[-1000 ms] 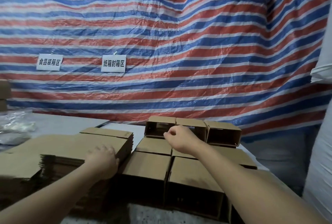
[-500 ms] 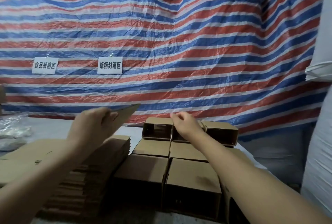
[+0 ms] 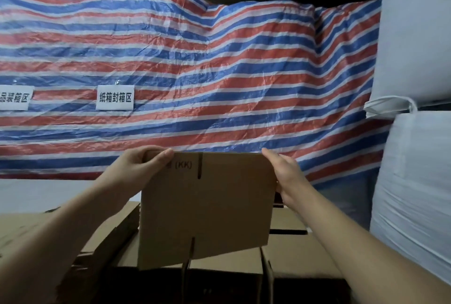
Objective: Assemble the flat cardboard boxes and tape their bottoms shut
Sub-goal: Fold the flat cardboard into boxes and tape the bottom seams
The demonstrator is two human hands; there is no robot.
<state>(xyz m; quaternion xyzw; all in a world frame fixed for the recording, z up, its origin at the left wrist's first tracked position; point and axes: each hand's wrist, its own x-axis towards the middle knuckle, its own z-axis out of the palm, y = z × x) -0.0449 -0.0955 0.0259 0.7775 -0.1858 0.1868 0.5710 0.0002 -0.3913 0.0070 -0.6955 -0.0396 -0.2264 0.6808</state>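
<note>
Head view, one item in hand: flat cardboard box, still collapsed, held upright in the air between both hands; printed "(KK)" just right of the left thumb tip; one flap slit below its top edge, another rising from its bottom edge.

Left hand: grips the upper left corner of the sheet; thumb pressed on the near face, remaining fingers wrapped behind the top edge and hidden.

Right hand: grips the upper right edge; fingers held close together along the edge, their tips out of sight behind the cardboard; whether the thumb presses the near face cannot be told.

Stock, unassembled: stack of flat blanks, below and left of the left hand; appears to hold many sheets.

Stock, assembled: erected boxes, in rows below the right hand and partly behind the held sheet; several stand formed; whether their bottoms are taped cannot be seen.

Status, by judgement: batch partly done; present sheet at the first step, not yet opened into a tube; flaps unfolded; bottom untaped; no tape or dispenser visible.

Remaining, by judgement: square this sheet, fold and tape its bottom, then work through the stack.
</note>
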